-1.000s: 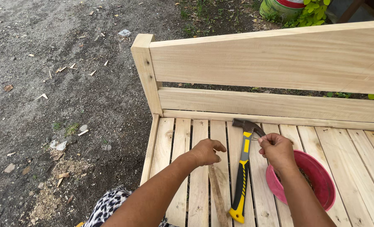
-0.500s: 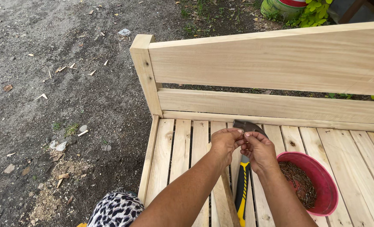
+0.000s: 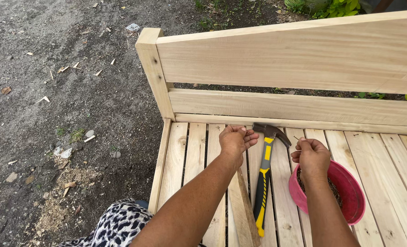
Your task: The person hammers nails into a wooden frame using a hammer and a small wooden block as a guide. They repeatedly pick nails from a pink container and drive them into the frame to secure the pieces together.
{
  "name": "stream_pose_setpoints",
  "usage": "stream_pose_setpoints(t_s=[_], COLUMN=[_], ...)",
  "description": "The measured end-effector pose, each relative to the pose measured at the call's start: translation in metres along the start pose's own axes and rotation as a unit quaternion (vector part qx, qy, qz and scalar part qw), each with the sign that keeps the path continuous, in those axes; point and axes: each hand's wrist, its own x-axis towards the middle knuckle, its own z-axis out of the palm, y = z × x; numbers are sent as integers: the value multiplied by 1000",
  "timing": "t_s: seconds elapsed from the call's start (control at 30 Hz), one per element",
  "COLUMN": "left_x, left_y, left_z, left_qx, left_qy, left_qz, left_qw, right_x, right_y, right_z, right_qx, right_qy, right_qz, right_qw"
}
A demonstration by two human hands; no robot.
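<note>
From the head view, the left hand [image 3: 236,139] was pinched shut on what looked like a thin nail, hardly visible, held over the far slats [image 3: 185,146] of the unfinished wooden bench. The right hand [image 3: 311,156] gripped another nail [image 3: 296,137] between fingertips, just above the pink bowl [image 3: 349,203] of nails at the right. Such nails seemed light, stiff and sharp, best held by the shank. Between the hands lay a yellow-handled claw hammer [image 3: 264,176], untouched.
</note>
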Motion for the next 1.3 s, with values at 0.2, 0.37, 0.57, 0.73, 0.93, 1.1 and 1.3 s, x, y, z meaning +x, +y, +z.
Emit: stream_pose_setpoints(t_s=[0.2, 0.37, 0.57, 0.73, 0.93, 1.1, 1.3], left_x=[13, 37, 54, 57, 66, 85, 114], left_y=[-7, -15, -28, -24, -14, -27, -47], left_z=[-24, -43, -71, -93, -99, -87, -83], left_qx=[32, 57, 99, 156, 203, 217, 322], left_qy=[-4, 7, 23, 61, 65, 71, 102], left_qz=[27, 32, 38, 32, 47, 59, 119], left_qw=[999, 998, 994, 985, 976, 972, 934], right_x=[-13, -40, -62, -51, -5, -18, -57], right_y=[7, 4, 7, 52, 102, 88, 56], right_z=[-57, -35, 35, 50, 25, 29, 50], right_qx=[-407, -405, -531, -542, 42, 25, -269], right_qy=[93, 107, -142, -124, -241, -245, -175], right_qz=[-92, -297, -32, 59, 315, 313, 137], right_qw=[904, 858, 835, 829, 917, 917, 937])
